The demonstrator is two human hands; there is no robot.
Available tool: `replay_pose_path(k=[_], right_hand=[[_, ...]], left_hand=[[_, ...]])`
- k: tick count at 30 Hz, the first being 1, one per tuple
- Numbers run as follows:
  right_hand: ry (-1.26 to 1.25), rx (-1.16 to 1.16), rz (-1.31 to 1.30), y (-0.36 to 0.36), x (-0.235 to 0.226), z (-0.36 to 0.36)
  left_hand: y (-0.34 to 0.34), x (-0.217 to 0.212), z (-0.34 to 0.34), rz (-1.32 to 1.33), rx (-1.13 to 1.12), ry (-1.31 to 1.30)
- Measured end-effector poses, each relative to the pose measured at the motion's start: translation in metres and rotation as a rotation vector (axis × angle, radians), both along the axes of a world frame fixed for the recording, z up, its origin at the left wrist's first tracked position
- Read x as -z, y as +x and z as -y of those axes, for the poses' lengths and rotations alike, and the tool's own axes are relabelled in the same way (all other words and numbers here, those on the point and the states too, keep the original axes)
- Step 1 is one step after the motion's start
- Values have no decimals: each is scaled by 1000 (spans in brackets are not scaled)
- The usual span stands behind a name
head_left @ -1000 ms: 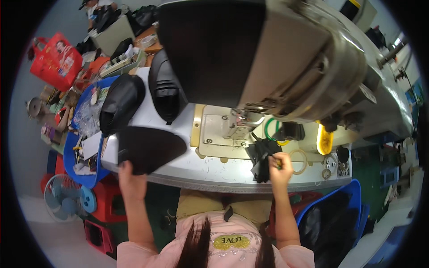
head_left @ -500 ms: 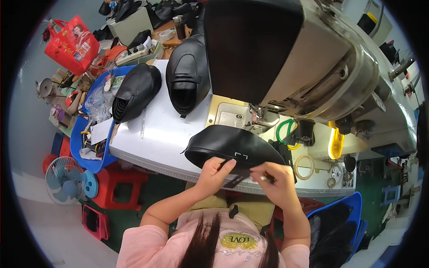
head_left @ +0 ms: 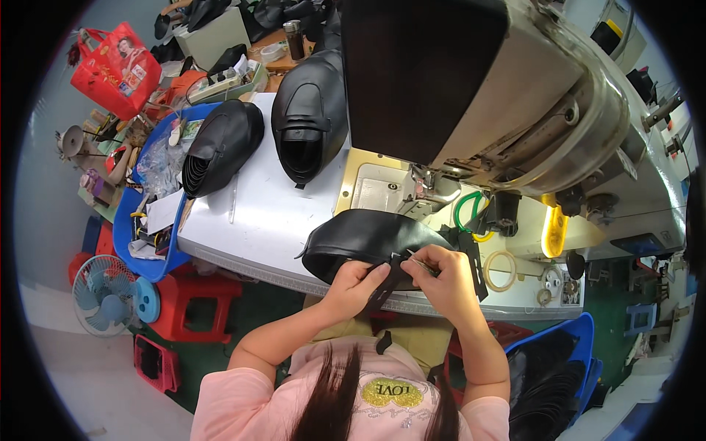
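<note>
Item, curved black piece (head_left: 364, 231): lying near the front edge of the surface (head_left: 265, 217), before the sewing machine (head_left: 482, 95), its far side arching up. It is shining like smooth leather, so it is probably handling as light, supple and slightly slippery, bending rather than breaking. Its rim is likely offering the best hold, with thumb above and fingers beneath.

Item, left hand (head_left: 357, 287): you are pinching the near rim, fingers closed, thumb uppermost.

Item, right hand (head_left: 445, 283): you are gripping a slim tool (head_left: 424, 265) between closed fingers and thumb, its kind being too small to tell; it is pointing toward a dark strip (head_left: 387, 287) beside the left thumb.

Item, black strips (head_left: 471, 257): lying just right of the piece.

Item, left stack (head_left: 228, 140) and right stack (head_left: 309, 106) of black pieces: resting left of the machine.
</note>
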State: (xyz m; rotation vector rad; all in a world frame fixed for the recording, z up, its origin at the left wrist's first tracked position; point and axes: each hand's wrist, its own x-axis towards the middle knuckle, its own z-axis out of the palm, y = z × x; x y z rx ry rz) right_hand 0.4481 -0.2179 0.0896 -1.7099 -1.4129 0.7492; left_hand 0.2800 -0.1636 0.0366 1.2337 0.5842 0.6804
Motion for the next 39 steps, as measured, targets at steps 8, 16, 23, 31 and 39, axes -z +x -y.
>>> replay_pose_path(k=[8,16,23,31,39], right_hand=[[116,50,41,-1,-3,7],[-193,-127,-377,54,-3,-6],[-314,-150,-412,30,-22,-25],[-233,-164,-333,25,0,-26],[-196,-118,-449,20,-7,-33]], left_hand=[[6,-8,2,-95,-63,128],[3,-24,-13,-81,112,146],[7,-16,-19,-233,73,206],[8,-6,-24,-228,-100,340],[1,-35,-30,-251,-85,238]])
